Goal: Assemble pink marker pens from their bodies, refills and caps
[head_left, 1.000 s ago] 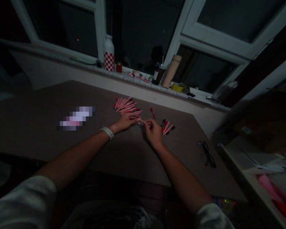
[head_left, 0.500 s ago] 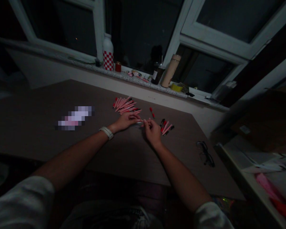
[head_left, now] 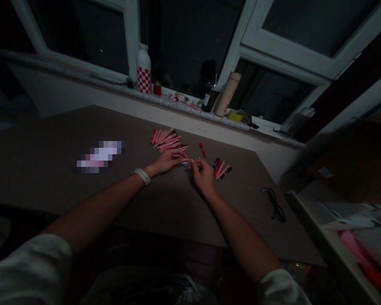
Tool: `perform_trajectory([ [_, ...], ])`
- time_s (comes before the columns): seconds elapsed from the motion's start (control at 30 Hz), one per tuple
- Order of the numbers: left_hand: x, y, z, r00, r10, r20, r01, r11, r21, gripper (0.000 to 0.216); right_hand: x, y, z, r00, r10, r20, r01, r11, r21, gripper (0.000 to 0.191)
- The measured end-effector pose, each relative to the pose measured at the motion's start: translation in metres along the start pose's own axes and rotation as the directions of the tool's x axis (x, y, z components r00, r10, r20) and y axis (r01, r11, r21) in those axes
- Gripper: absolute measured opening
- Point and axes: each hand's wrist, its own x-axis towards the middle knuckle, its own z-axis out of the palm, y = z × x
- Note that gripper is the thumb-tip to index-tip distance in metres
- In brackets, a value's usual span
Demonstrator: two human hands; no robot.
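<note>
Pinkish and thin, a small item (head_left: 188,160) is pinched by the left hand (head_left: 168,161) and right hand (head_left: 203,174) over the brown surface (head_left: 165,203). Pink pens (head_left: 167,140) lie heaped just beyond the left, a smaller pen bunch (head_left: 221,170) sits beside the right, glasses (head_left: 274,209) farther right.

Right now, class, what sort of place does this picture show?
Probably a home or dormitory room: a flat brown table below white-framed windows, with a tall white, red-checked bottle on the speckled stone windowsill.
</note>
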Motion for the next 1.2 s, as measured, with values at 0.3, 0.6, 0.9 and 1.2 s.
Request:
perform_trajectory([
  [0.3, -0.002, -0.002, -0.001, 0.982, 0.156, 0.104, -0.182, 0.928, 0.327, 0.025, 0.0, 0.002, 0.0, 0.999, 0.003, 0.054, 0.0, 0.999, -0.053, 0.035],
  [0.6, -0.002, 0.004, 0.003, 0.939, 0.306, 0.154, -0.343, 0.862, 0.374, 0.019, -0.001, 0.002, 0.0, 0.997, 0.022, 0.071, -0.01, 0.987, -0.158, 0.045],
  [0.9, -0.003, 0.007, 0.008, 0.968, 0.225, 0.113, -0.251, 0.904, 0.345, 0.022, 0.004, 0.001, -0.005, 1.0, 0.021, -0.02, -0.025, 0.981, -0.193, 0.057],
  [1.2, -0.001, -0.001, 0.004, 0.996, 0.087, -0.022, -0.085, 0.995, 0.06, 0.04, 0.018, 0.019, -0.016, 0.914, 0.086, -0.397, -0.16, 0.975, -0.155, 0.036],
])
